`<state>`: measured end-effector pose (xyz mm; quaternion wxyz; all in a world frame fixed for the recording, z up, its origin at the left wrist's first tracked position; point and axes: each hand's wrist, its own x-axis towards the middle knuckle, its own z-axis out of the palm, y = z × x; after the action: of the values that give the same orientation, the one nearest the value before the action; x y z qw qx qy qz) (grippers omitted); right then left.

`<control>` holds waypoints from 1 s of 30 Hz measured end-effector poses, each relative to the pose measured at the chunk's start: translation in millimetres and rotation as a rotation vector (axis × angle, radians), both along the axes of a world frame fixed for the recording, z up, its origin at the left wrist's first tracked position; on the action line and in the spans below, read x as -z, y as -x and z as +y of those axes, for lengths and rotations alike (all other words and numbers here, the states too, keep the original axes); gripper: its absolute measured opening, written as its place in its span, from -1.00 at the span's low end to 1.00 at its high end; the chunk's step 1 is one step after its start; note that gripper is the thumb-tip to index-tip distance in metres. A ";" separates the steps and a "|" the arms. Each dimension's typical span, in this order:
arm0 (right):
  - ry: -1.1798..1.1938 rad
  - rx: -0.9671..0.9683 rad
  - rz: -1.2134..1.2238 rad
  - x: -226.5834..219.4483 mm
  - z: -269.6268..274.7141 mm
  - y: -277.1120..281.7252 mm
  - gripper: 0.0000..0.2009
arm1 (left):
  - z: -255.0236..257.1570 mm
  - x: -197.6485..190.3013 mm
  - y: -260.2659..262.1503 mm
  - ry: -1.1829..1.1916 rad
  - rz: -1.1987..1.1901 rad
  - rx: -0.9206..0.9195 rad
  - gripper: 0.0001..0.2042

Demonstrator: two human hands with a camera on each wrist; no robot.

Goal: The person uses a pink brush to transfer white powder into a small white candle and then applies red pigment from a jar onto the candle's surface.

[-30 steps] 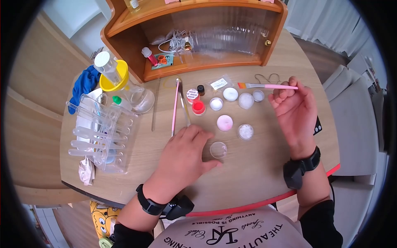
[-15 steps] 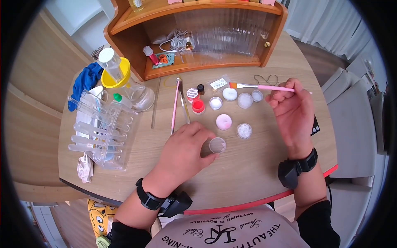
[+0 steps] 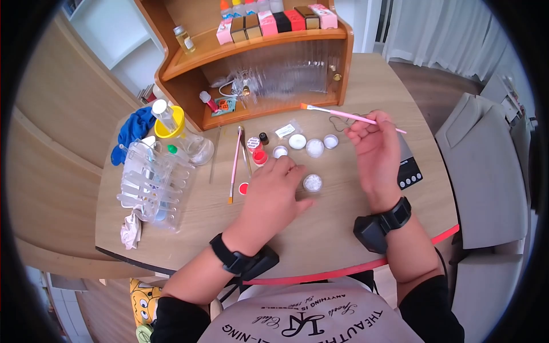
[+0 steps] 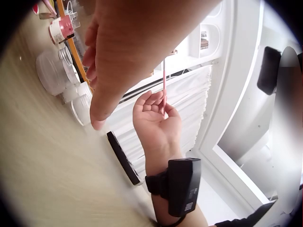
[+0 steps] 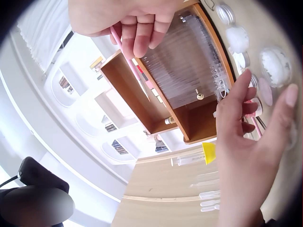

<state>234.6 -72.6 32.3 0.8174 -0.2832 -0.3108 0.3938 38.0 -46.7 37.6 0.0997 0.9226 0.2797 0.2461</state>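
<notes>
My right hand point(image 3: 374, 157) holds a pink-handled paintbrush point(image 3: 343, 114) raised over the table, its flat orange bristles pointing left. Palm down, my left hand point(image 3: 271, 197) reaches over the small pots, thumb and index finger spread apart. A jar of white flakes point(image 3: 313, 183) lies just right of its fingers. Beyond the fingertips are an open red pot point(image 3: 260, 158) and a small white pot point(image 3: 280, 152). A pink round surface point(image 5: 266, 91) shows between the left thumb and index finger in the right wrist view; the left hand covers that spot in the head view.
Left stand a clear rack with droppers point(image 3: 151, 191) and a flask with a yellow funnel point(image 3: 171, 123). Another pink brush point(image 3: 235, 163) lies by a red disc point(image 3: 243, 188). More white jars point(image 3: 314, 148), a black-panelled device point(image 3: 409, 171) and a wooden cabinet point(image 3: 200, 114) are behind and right.
The head view has tilted up, showing more of the cabinet. My left hand has moved forward over the pots; the clear dish and pink pot are now out of sight there. The brush remains held.
</notes>
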 end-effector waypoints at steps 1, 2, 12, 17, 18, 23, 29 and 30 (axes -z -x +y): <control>-0.014 0.006 -0.012 -1.5 -0.6 -0.1 -0.78 | 0.2 2.4 -3.6 -0.004 0.041 -0.012 -0.56; -0.028 0.014 -0.026 -4.5 -1.5 -1.1 -0.78 | 0.8 4.4 -7.7 -0.008 0.078 -0.021 -0.57; -0.169 0.007 -0.193 -55.2 -4.9 -26.7 -0.73 | -3.6 -1.3 -11.0 0.189 0.017 -0.142 -0.69; -0.117 0.076 -0.161 -30.0 -12.7 -30.6 -0.65 | 1.1 -7.0 8.5 0.446 -0.219 -0.065 -0.66; -0.051 0.077 -0.204 -25.2 -12.2 -30.9 -0.65 | 3.1 -6.0 11.8 0.455 -0.226 -0.078 -0.66; 0.057 0.085 -0.343 -19.9 -10.2 -28.3 -0.69 | 8.8 -8.0 25.2 0.460 -0.437 0.063 -0.66; -0.115 0.147 -0.604 -30.4 -29.6 3.3 -0.76 | 12.0 -6.3 28.0 0.369 -0.442 0.092 -0.64; -0.157 0.101 -0.670 -31.7 -33.0 6.0 -0.76 | 12.8 -5.9 29.0 0.379 -0.447 0.084 -0.64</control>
<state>228.6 -105.6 64.0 0.7076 -0.3480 -0.5770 0.2127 9.0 -34.0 43.5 0.3393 0.8214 0.2534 0.3821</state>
